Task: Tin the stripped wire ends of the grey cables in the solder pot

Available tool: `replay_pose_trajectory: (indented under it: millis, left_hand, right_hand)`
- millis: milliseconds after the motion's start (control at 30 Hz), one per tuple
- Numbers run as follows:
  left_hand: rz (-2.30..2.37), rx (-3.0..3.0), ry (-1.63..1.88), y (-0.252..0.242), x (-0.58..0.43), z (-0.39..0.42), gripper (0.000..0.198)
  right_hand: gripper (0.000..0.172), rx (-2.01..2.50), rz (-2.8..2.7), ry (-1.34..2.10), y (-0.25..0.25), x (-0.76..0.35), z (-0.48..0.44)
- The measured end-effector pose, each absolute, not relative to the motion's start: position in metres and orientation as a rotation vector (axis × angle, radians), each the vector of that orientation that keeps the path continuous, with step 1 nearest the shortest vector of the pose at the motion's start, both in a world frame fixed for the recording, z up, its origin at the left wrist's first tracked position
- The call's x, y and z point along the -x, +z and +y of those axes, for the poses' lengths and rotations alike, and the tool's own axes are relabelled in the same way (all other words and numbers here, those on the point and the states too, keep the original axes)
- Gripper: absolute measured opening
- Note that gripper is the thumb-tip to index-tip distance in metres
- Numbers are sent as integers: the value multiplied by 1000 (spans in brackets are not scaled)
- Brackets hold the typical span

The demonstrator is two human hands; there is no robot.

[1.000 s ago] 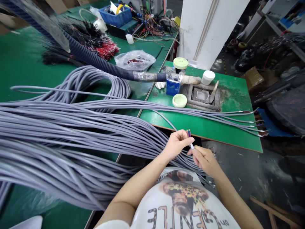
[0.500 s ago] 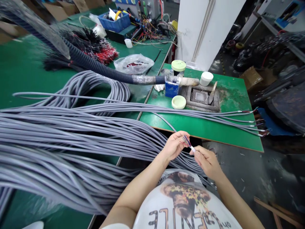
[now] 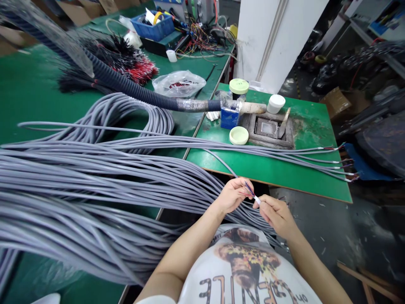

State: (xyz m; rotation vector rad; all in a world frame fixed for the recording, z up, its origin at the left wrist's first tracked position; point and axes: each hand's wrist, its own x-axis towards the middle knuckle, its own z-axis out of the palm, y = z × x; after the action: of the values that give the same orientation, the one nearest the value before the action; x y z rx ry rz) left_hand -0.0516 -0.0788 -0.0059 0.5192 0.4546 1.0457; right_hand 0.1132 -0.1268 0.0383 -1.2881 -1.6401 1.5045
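Note:
Between my hands is the end of a cable [image 3: 257, 200], wrapped in white, with thin coloured wires [image 3: 248, 190] fanning out of it. My right hand [image 3: 276, 213] is closed round the white part, thumb on top. The fingers of my left hand [image 3: 233, 195] pinch at the loose wires, some red and some dark blue. Just beyond my hands, a group of grey cables [image 3: 265, 152] lies across the green board, their stripped ends [image 3: 346, 162] reaching past its right edge. A thick bundle of grey cables [image 3: 126, 181] runs in from the left and passes under my left hand.
A flexible hose [image 3: 152, 99] stretches over the table to a blue box [image 3: 229, 117]. Near it are a soldering pot [image 3: 268, 128] with a scraper [image 3: 284, 122], a pale open dish [image 3: 238, 135] and lidded tubs [image 3: 276, 103]. A white pillar [image 3: 268, 38] stands behind.
My left fingers have shifted slightly on the wires, which are now less spread, with a dark blue one standing out. My right hand keeps its grip on the white part.

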Motion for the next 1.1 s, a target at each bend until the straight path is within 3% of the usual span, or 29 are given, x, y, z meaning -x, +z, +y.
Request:
replay_pose_trajectory:
  millis: [800,1100]
  left_hand:
    - [211,-647,1051,-11,52,-80,31]
    - [211,-844,1176,-21,59,-79,21]
  right_hand:
    - [34,1205,-1580,1674,41,-112,-128]
    - [34,1185,-1430,1774,37,-111,-126]
